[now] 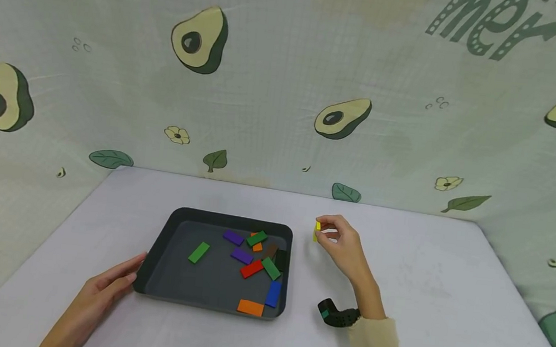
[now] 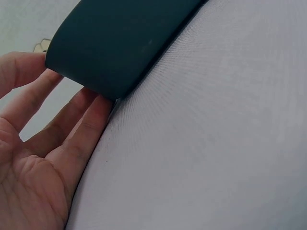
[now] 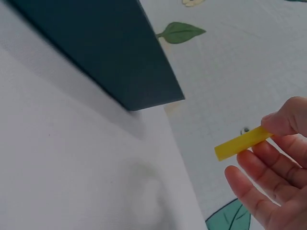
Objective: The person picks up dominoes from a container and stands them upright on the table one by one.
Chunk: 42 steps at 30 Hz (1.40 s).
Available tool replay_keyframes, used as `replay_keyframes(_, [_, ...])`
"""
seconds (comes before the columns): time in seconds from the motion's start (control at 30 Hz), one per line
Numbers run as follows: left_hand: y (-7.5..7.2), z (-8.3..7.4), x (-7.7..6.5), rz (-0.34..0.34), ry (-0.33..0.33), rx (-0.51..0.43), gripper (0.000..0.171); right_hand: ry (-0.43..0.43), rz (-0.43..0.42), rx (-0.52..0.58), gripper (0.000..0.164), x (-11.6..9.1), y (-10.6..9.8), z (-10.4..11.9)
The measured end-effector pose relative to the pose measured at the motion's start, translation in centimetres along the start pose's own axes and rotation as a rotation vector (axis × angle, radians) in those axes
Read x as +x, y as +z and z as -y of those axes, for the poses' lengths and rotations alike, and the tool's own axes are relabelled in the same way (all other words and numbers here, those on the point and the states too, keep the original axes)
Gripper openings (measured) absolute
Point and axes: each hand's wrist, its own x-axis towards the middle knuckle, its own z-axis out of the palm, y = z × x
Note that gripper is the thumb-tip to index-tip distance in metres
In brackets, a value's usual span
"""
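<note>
right hand (image 1: 343, 249) pinching, yellow block (image 3: 240, 144) (end protruding)

Left fingers (image 2: 86, 129) touch what seems to be a dark tray (image 2: 112, 45).

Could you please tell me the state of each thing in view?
Dark grey rectangular tray: right way up on the white table.
Coloured rectangular blocks: scattered inside the tray, some overlapping.
Yellow rectangular block: held outside the tray, off the table.
Right hand: pinching the yellow block.
Left hand: touching the tray.
</note>
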Motion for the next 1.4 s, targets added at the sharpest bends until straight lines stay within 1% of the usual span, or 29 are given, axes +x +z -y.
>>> replay_keyframes(0.23, [-0.1, 0.0, -0.1, 0.002, 0.015, -0.024, 0.048, 0.062, 0.01, 0.033, 0.026, 0.3, 0.8, -1.8])
replay_keyframes(0.43, [-0.1, 0.0, 0.0, 0.004, 0.011, -0.04, 0.048, 0.099, 0.022, 0.026, 0.026, 0.4, 1.5, -2.7])
replay_keyframes(0.6, [-0.1, -0.1, 0.1, 0.004, 0.017, -0.034, 0.048, 0.128, 0.022, 0.018, 0.026, 0.4, 1.7, -3.0])
replay_keyframes(0.87, [-0.1, -0.3, 0.1, 0.008, -0.003, -0.045, 0.049, 0.145, 0.02, -0.001, 0.026, 0.3, 1.8, -3.2])
replay_keyframes(1.07, [-0.1, -0.3, 0.1, 0.011, -0.007, -0.05, 0.049, 0.178, 0.034, 0.004, 0.027, 0.3, 1.7, -3.2])
replay_keyframes(1.17, [-0.1, -0.3, 0.1, 0.006, -0.025, -0.042, 0.05, 0.184, 0.038, 0.008, 0.028, 0.3, 1.7, -3.3])
replay_keyframes(1.33, [0.0, -0.5, 0.2, -0.012, -0.075, -0.029, 0.053, 0.191, 0.041, 0.02, 0.03, 0.3, 1.6, -3.2])
replay_keyframes(1.4, [0.0, -0.5, 0.3, -0.017, -0.084, -0.028, 0.053, 0.188, 0.044, 0.022, 0.03, 0.4, 1.6, -3.1])
